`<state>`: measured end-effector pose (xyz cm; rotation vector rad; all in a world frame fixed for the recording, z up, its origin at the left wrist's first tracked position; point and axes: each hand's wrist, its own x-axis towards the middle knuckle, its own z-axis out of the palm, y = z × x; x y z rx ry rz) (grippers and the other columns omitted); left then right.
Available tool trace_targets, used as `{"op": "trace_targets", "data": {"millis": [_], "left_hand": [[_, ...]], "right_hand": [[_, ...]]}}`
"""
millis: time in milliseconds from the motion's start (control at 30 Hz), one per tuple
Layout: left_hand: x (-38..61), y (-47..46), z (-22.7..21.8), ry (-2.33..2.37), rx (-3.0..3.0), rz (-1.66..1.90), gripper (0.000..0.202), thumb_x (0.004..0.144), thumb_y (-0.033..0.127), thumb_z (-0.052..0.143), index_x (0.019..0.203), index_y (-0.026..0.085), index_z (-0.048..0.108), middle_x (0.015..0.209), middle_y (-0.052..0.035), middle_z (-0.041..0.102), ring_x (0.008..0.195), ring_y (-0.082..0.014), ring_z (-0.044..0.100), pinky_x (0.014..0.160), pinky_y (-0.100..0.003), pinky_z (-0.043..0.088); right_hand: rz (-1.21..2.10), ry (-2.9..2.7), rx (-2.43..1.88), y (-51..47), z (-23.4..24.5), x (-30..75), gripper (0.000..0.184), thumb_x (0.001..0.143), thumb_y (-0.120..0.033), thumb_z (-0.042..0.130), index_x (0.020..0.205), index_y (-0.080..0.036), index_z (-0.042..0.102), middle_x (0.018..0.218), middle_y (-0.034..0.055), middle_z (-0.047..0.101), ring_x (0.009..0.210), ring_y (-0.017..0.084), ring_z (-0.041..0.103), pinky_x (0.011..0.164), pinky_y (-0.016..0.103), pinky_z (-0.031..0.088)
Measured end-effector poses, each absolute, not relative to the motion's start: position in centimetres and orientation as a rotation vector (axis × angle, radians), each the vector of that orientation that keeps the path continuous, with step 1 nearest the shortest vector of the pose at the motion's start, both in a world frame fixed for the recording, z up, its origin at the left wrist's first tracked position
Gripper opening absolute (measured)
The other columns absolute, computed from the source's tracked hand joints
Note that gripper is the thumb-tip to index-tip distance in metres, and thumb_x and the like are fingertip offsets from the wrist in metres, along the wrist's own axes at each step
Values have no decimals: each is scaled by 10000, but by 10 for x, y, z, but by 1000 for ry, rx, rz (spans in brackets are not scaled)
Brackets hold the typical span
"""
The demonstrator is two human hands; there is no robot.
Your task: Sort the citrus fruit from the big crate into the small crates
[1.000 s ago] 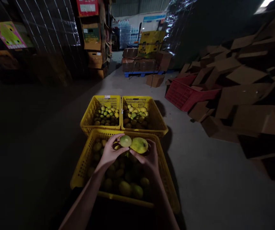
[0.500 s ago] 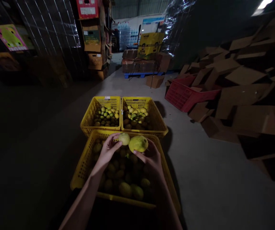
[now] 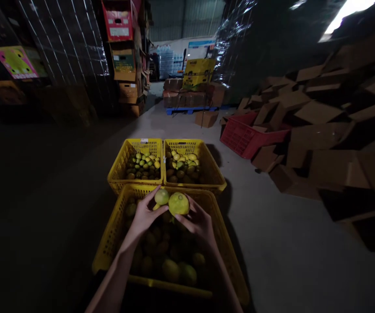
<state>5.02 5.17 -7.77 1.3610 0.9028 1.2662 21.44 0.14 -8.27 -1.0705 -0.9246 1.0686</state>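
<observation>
Over the near yellow crate [image 3: 106,237], my left hand [image 3: 146,213] holds a small pale-green lemon [image 3: 162,197] between thumb and fingers. My right hand [image 3: 198,219] grips a larger yellow-green lemon [image 3: 179,204], its round end turned toward me. The two fruits are side by side, close together. Many similar fruits [image 3: 171,270] lie in shadow in the crate below. Beyond my hands, the far left yellow crate [image 3: 117,167] contains small green and yellow lemons [image 3: 146,161]. Beside it, the far right yellow crate [image 3: 212,169] holds mostly yellow ones [image 3: 190,157].
To the right, a red crate [image 3: 244,139] stands against a heap of cardboard boxes [image 3: 321,130]. A blue pallet [image 3: 190,110] with cartons is ahead. Stacked boxes [image 3: 125,65] rise at the back left. Grey concrete floor [image 3: 272,243] surrounds the crates.
The lemon in my right hand has turned so its end faces me. Both hands have shifted slightly left in view, and the whole scene sits a little lower.
</observation>
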Motion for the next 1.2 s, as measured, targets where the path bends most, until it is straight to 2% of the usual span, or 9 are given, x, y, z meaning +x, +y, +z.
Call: {"op": "trace_targets", "data": {"millis": [133, 333, 500, 667, 833, 900, 967, 1033, 1200], "left_hand": [[44, 54, -76, 972, 1518, 1340, 484, 604, 278, 797, 1069, 200, 684, 1130, -82, 626, 1072, -240, 570, 993, -389, 410], [45, 52, -76, 949, 1461, 1292, 485, 662, 313, 755, 1112, 189, 625, 1134, -99, 640, 1048, -245, 596, 959, -397, 443], [50, 52, -91, 1009, 1386, 1309, 446, 699, 364, 717, 1091, 179, 616, 1159, -110, 641, 1104, -265, 580, 1009, -413, 406], [55, 58, -108, 1090, 1293, 1330, 483, 630, 436, 742, 1036, 187, 658, 1137, -105, 661, 1155, -301, 553, 1026, -420, 390], [62, 64, -115, 1117, 1108, 1271, 571, 546, 520, 768, 968, 149, 661, 1021, -118, 694, 1032, -291, 619, 915, -355, 470], [64, 64, -115, 1084, 1096, 1261, 579, 548, 535, 765, 946, 130, 649, 957, -110, 697, 963, -270, 635, 860, -325, 489], [65, 63, -116, 1040, 1121, 1289, 523, 584, 520, 754, 909, 129, 630, 905, -93, 687, 894, -236, 636, 812, -299, 496], [65, 62, -116, 1017, 1148, 1350, 462, 603, 472, 763, 885, 142, 607, 879, -72, 670, 849, -208, 628, 784, -285, 498], [60, 57, -109, 994, 1324, 1513, 485, 547, 331, 822, 952, 178, 603, 922, -46, 646, 875, -201, 620, 797, -285, 499]], "right_hand": [[1013, -1025, -1082, 0, -86, 214, 694, 516, -227, 836, 1180, -203, 631, 1239, 83, 625, 1154, 305, 570, 1016, 494, 419], [913, -1208, -1105, -1, -87, 216, 662, 594, -230, 798, 1225, -203, 601, 1233, 94, 628, 1140, 301, 582, 1009, 479, 426], [798, -1228, -1096, -3, -90, 211, 589, 573, -262, 800, 1141, -195, 658, 1130, 107, 683, 1051, 318, 636, 924, 463, 502], [807, -1146, -1064, 1, -98, 203, 528, 542, -268, 812, 1053, -200, 694, 1067, 99, 710, 1011, 334, 652, 904, 453, 514], [1015, -930, -969, 7, -100, 196, 462, 551, -351, 822, 958, -192, 670, 936, 92, 737, 871, 297, 690, 778, 403, 556], [1050, -822, -958, 8, -102, 194, 473, 514, -395, 840, 889, -180, 646, 878, 93, 735, 821, 282, 689, 737, 381, 553], [1050, -777, -957, 10, -104, 194, 495, 471, -429, 851, 832, -174, 629, 838, 98, 730, 796, 282, 686, 712, 374, 550], [1012, -797, -978, 12, -107, 196, 485, 486, -434, 843, 829, -171, 622, 850, 107, 725, 806, 287, 683, 710, 375, 549], [630, -959, -1112, 8, -107, 202, 525, 573, -342, 809, 1010, -199, 557, 916, 77, 706, 793, 240, 677, 705, 323, 556]]}}
